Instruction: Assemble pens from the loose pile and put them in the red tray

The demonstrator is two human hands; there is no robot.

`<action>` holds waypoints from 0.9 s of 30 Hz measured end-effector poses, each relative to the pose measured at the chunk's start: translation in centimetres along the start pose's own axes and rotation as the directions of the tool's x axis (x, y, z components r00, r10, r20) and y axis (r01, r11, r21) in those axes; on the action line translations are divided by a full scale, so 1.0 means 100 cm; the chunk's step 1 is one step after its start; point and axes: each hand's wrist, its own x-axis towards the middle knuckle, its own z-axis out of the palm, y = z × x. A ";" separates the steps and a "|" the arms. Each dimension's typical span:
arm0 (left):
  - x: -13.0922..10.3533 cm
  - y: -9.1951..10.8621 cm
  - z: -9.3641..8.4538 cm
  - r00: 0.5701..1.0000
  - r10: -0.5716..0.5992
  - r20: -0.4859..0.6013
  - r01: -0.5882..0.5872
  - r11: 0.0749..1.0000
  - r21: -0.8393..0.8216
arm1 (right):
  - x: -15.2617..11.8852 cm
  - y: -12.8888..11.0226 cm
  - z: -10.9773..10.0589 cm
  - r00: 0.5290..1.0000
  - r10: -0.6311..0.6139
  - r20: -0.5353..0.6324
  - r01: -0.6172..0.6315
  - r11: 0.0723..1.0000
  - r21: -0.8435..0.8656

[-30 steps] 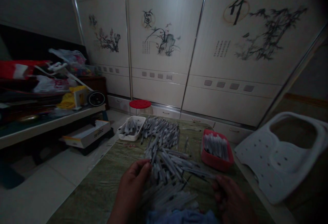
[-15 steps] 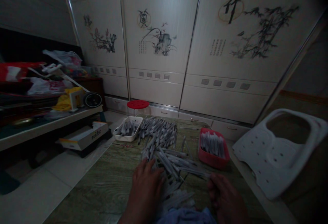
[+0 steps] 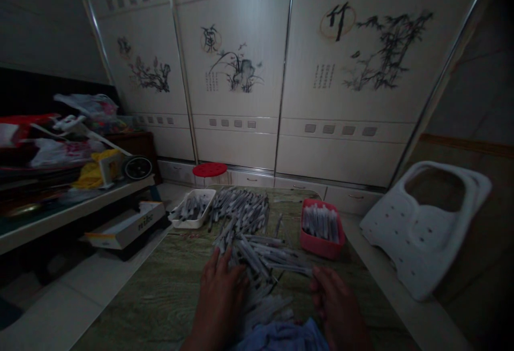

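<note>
A loose heap of slim, clear-barrelled pens (image 3: 241,209) spreads down the middle of a wood-patterned table (image 3: 156,286). My left hand (image 3: 220,286) rests at the near left side of the heap, its fingers apart and touching pens. On the right, my right hand (image 3: 335,297) is closed in a pinch at the end of a pen (image 3: 295,268) that points left into the heap. More pale pens or sleeves lie between my hands, partly behind a blue cloth (image 3: 281,336). The dim light hides fine detail at the fingertips.
A pink basket (image 3: 321,244) of upright pens stands at the right. At the far left is a white tray (image 3: 193,223) with pens. Beyond are a red stool (image 3: 209,169), a white plastic chair (image 3: 417,228), an open box (image 3: 126,228) and a cluttered bench (image 3: 80,201).
The whole view has shifted a little, so the table and both hands appear farther left. Both hands keep nearly the same place and pose against the pens.
</note>
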 end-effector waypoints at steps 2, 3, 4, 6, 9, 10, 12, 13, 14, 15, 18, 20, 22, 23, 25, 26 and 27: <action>0.001 0.005 -0.003 1.000 -0.004 -0.005 0.004 1.000 0.024 | -0.001 0.000 -0.003 1.000 -0.007 -0.005 0.008 1.000 0.014; 0.002 0.008 -0.005 1.000 -0.011 -0.001 0.011 0.999 0.039 | -0.002 0.001 -0.004 1.000 -0.010 -0.008 0.011 1.000 0.023; 0.004 0.012 -0.007 1.000 -0.023 0.005 0.023 0.998 0.056 | -0.002 0.000 -0.005 1.000 -0.012 -0.009 0.012 0.999 0.032; 0.008 0.019 -0.011 0.999 -0.047 0.020 0.045 0.995 0.091 | -0.004 -0.001 -0.007 1.000 -0.006 -0.005 0.006 0.999 0.053; 0.012 0.028 -0.014 0.996 -0.072 0.049 0.064 0.988 0.139 | -0.006 -0.005 -0.009 1.000 -0.006 -0.011 0.007 0.997 0.078; 0.013 0.030 -0.015 0.995 -0.076 0.060 0.067 0.986 0.150 | -0.007 -0.007 -0.010 1.000 -0.007 -0.015 0.008 0.996 0.086; 0.014 0.035 -0.016 0.993 -0.092 0.080 0.077 0.983 0.169 | -0.008 -0.011 -0.012 1.000 -0.011 -0.026 0.014 0.995 0.100; 0.014 0.037 -0.017 0.992 -0.097 0.085 0.082 0.981 0.174 | -0.009 -0.014 -0.013 1.000 -0.012 -0.029 0.015 0.994 0.105; 0.014 0.038 -0.017 0.991 -0.100 0.089 0.083 0.981 0.177 | -0.009 -0.016 -0.014 0.999 -0.011 -0.032 0.014 0.994 0.110; 0.013 0.040 -0.017 0.990 -0.099 0.095 0.081 0.981 0.177 | -0.010 -0.018 -0.016 0.999 -0.010 -0.035 0.014 0.994 0.113; 0.013 0.042 -0.013 0.990 -0.091 0.109 0.071 0.982 0.173 | -0.010 -0.022 -0.023 0.999 -0.010 -0.040 0.015 0.993 0.120; 0.014 0.041 -0.009 0.990 -0.098 0.101 0.079 0.982 0.174 | -0.009 -0.023 -0.028 0.999 -0.012 -0.051 0.018 0.992 0.122; 0.016 0.041 -0.005 0.991 -0.101 0.088 0.084 0.980 0.179 | -0.008 -0.024 -0.033 0.998 -0.016 -0.062 0.024 0.992 0.127; 0.017 0.040 -0.004 0.991 -0.102 0.086 0.085 0.980 0.182 | -0.007 -0.025 -0.035 0.998 -0.019 -0.065 0.027 0.991 0.132; 0.020 0.040 -0.004 0.990 -0.099 0.096 0.080 0.979 0.188 | -0.007 -0.027 -0.038 0.997 -0.024 -0.067 0.033 0.989 0.146; 0.021 0.040 -0.005 0.990 -0.095 0.106 0.074 0.979 0.188 | -0.008 -0.028 -0.039 0.997 -0.024 -0.069 0.035 0.988 0.153; 0.022 0.041 -0.006 0.989 -0.090 0.116 0.067 0.980 0.187 | -0.008 -0.029 -0.040 0.997 -0.025 -0.073 0.036 0.987 0.159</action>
